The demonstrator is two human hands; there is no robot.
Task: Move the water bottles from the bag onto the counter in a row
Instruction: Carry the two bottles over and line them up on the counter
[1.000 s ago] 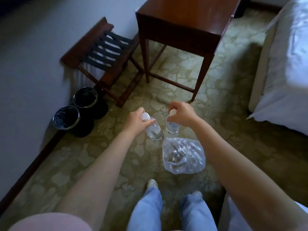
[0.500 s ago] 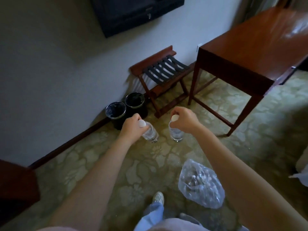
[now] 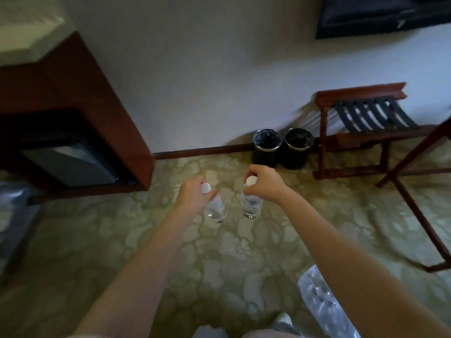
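A wooden cabinet (image 3: 80, 98) stands far left; its top is probably the counter. The plastic bag (image 3: 319, 303) lies near right. The left hand (image 3: 192, 197) grips one water bottle (image 3: 216, 209) at its cap, the right hand (image 3: 266, 185) a second water bottle (image 3: 251, 206), both mid-air. Carrying step; next, stand them side by side there.

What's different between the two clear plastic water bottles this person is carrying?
The left clear plastic bottle hangs tilted; the right clear plastic bottle hangs nearly upright. The left hand grips below the left cap, which stands clear; the right hand curls over the right cap from above. Both are transparent, white-capped and held over the patterned carpet.
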